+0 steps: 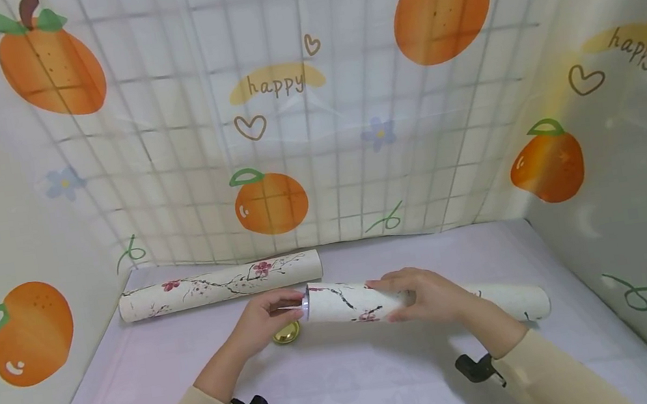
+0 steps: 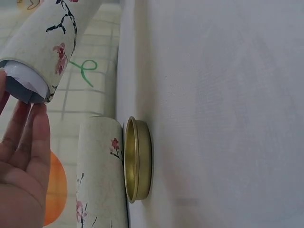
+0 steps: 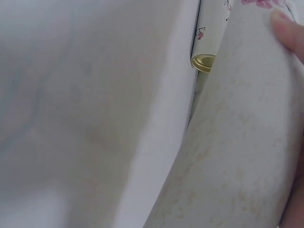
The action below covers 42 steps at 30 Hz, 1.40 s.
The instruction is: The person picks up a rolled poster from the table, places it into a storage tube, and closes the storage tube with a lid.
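Note:
A cream cardboard tube (image 1: pixel 350 302) printed with plum blossom branches is held tilted above the table. My right hand (image 1: pixel 429 294) grips it around its middle; in the right wrist view the tube's plain side (image 3: pixel 232 142) fills much of the picture. The tube's left end is uncapped, and a rolled white sheet (image 2: pixel 28 80) shows in the opening. My left hand (image 1: pixel 268 317) is at that end, pinching the sheet's edge between thumb and fingers. Below it, a gold metal lid (image 1: pixel 287 333) lies on the table; its raised rim (image 2: pixel 135 161) shows in the left wrist view.
A second blossom-printed tube (image 1: pixel 220 285) lies along the back left of the table, with a gold end (image 3: pixel 204 62) seen in the right wrist view. Printed curtains (image 1: pixel 318 161) hang behind and on both sides. A pale cloth (image 1: pixel 338 393) covers the table.

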Each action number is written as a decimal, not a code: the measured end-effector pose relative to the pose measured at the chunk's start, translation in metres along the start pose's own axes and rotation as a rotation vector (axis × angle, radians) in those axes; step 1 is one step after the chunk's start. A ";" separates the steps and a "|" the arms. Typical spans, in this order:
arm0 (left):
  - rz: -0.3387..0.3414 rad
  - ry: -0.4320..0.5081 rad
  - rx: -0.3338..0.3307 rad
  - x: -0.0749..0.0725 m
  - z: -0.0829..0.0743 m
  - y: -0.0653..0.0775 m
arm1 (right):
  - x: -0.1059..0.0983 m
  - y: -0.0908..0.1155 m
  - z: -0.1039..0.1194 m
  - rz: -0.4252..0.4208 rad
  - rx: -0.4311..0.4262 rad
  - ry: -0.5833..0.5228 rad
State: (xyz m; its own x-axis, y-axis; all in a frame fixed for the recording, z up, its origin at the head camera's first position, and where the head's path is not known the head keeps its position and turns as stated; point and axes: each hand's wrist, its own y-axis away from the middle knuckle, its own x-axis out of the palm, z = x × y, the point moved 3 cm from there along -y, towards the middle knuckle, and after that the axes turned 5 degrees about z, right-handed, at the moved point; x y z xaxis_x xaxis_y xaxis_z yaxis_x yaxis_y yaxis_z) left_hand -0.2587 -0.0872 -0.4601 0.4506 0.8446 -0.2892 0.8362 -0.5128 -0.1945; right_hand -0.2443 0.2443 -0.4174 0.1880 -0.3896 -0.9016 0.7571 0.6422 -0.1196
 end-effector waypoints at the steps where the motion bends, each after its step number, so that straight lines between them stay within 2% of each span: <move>1: 0.000 -0.002 -0.002 0.001 0.000 0.000 | 0.000 0.000 0.000 -0.001 -0.001 0.000; 11: -0.002 -0.013 0.020 0.006 -0.001 -0.003 | 0.000 0.001 0.002 -0.012 -0.017 0.003; 18: -0.005 0.001 -0.018 0.009 0.001 -0.005 | 0.000 0.002 0.004 -0.020 -0.025 0.005; 27: 0.016 -0.027 -0.028 0.010 0.003 -0.007 | 0.002 0.001 0.000 -0.004 -0.009 0.008; 42: -0.006 -0.064 -0.109 0.004 0.004 0.003 | 0.001 0.004 -0.004 -0.007 -0.001 0.000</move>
State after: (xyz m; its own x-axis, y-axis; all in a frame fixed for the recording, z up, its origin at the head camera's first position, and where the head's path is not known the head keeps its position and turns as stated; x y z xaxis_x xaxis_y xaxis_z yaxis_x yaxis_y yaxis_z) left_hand -0.2553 -0.0864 -0.4652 0.4276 0.8343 -0.3480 0.8695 -0.4849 -0.0941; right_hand -0.2435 0.2490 -0.4207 0.1832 -0.3939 -0.9007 0.7576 0.6405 -0.1261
